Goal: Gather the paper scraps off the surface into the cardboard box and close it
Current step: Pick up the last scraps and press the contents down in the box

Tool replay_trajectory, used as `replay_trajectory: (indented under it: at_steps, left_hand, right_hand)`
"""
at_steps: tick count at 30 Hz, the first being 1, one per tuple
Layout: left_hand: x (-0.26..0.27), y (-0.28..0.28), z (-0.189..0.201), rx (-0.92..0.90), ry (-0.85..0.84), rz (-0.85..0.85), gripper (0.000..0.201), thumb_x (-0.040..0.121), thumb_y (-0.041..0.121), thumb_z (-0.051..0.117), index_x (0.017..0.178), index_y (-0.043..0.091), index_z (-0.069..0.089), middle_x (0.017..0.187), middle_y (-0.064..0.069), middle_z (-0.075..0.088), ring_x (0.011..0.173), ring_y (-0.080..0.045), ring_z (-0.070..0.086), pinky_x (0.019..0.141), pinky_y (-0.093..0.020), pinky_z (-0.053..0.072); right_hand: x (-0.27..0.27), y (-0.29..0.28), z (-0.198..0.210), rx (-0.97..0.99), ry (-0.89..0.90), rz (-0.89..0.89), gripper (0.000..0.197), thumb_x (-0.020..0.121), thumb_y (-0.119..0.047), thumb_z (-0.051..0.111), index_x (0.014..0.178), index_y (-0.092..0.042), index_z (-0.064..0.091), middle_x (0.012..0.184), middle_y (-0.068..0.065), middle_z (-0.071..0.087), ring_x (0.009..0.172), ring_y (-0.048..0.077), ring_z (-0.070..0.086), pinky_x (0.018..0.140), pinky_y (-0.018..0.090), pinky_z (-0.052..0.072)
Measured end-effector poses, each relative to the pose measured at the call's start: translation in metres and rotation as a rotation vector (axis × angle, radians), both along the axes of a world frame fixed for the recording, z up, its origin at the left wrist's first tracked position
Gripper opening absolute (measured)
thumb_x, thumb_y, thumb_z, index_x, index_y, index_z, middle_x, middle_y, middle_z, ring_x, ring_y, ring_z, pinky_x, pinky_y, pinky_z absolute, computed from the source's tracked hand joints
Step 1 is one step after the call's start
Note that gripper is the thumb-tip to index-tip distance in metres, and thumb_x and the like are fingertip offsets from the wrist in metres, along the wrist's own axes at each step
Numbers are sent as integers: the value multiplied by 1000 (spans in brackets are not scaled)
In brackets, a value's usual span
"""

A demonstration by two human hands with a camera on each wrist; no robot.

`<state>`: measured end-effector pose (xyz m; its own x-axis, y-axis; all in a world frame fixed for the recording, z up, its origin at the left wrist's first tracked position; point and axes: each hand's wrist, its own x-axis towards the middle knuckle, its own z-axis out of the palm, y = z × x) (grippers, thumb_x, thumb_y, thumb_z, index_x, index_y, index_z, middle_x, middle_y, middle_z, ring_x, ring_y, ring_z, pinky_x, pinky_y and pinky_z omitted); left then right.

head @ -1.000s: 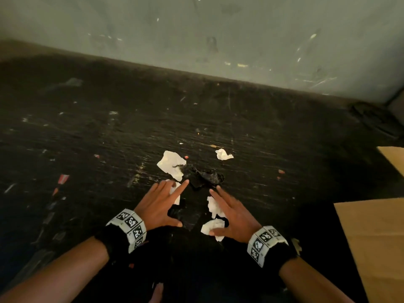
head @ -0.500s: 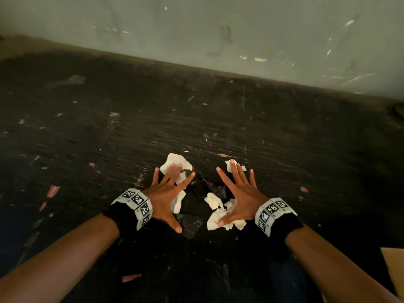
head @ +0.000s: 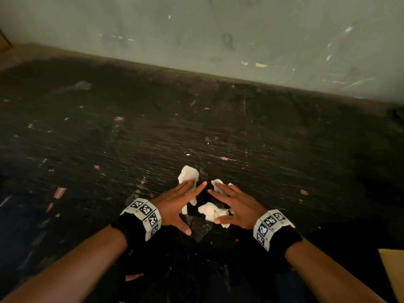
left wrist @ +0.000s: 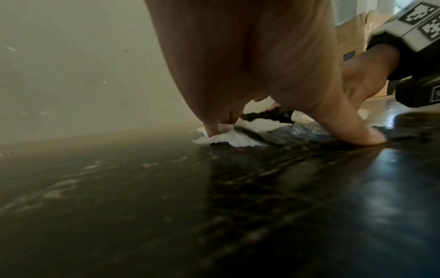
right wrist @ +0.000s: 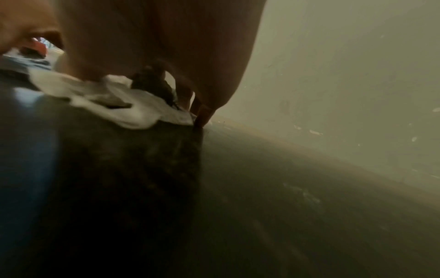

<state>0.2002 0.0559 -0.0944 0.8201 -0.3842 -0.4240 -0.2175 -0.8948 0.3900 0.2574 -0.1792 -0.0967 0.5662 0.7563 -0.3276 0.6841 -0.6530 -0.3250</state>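
Both hands are lying flat with straight fingers, left hand (head: 175, 206) and right hand (head: 237, 207) angling together to corral the paper scraps (head: 213, 212) between them on the desk (head: 131, 138), grasping nothing.

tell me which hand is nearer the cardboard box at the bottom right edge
Right. The right hand rests on paper scraps left of the cardboard box; the left hand lies farther left, beyond the scraps.

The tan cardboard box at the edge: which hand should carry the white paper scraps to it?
Probably the right hand: the tan cardboard box sits on its side, and the crumpled white paper scraps lie against its thumb.
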Motion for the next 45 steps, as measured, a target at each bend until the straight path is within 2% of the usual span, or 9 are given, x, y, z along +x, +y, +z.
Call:
replay_trajectory:
  at_steps: [5,9,13,16,22,28,37,42,45]
  left_hand:
    - [-33,-12,-4,-129,-76,-5,121,70,40,78,133,52,-24,159,-2,-5,145,-14,-2,117,-41,17]
    - [-64,-24,7,-258,-113,-45,108,78,26,74,140,40,-13,157,6,0,140,-2,-1,116,-27,16]
    - [-80,-24,12,-139,-145,-58,116,75,42,73,129,54,-28,158,3,-6,143,-11,-5,118,-39,13]
    - [-80,-19,15,46,-171,-78,124,65,63,70,122,54,-39,153,1,-29,140,-20,-26,115,-52,-1]
    - [-75,-13,9,88,14,-107,133,54,72,72,122,53,-41,144,-1,-44,133,-26,-38,111,-59,-13]
    - [-66,-19,0,109,-140,-165,136,53,80,65,136,38,-34,143,-6,-47,129,-24,-45,104,-55,-25]
    - [-75,-27,-5,-54,-81,-74,115,60,81,53,135,39,-24,159,-2,-2,144,-11,-7,119,-37,5]
    - [-94,-36,10,-144,-80,5,92,87,29,61,145,33,-9,150,-5,27,137,-16,26,108,-25,28]
    - [-106,-41,13,-177,-24,77,88,91,18,56,141,44,-11,146,-9,34,134,-20,33,108,-29,30]
  right_hand:
    - [-44,-4,-2,103,0,-7,66,91,-41,55,148,-21,27,159,3,18,145,22,20,119,39,19]
    - [-75,-7,0,233,-22,-19,65,88,-40,60,144,-16,37,152,6,36,142,18,29,116,40,24]
    - [-92,-18,8,188,-51,-114,96,75,-50,70,150,-32,12,160,-3,-2,146,15,-8,119,34,-6]
    - [-96,-27,17,67,32,-264,125,62,-62,75,145,-42,-16,150,-4,-36,137,17,-32,114,45,-16]
    - [-94,-38,15,25,291,-284,138,52,-62,81,138,-51,-27,150,-3,-39,141,21,-29,115,51,-15]
    - [-94,-17,6,65,190,-272,130,55,-74,70,136,-51,-29,150,-1,-39,141,23,-29,115,56,-12]
    - [-105,3,1,80,110,-158,110,81,-52,65,149,-15,-13,160,6,-14,147,21,-9,115,32,-8]
    - [-122,6,13,101,51,-120,81,90,-33,58,151,-16,9,159,7,16,143,24,19,115,38,28]
    - [-136,9,17,121,-1,-92,63,94,-30,51,149,-17,23,151,7,34,127,26,38,106,35,34]
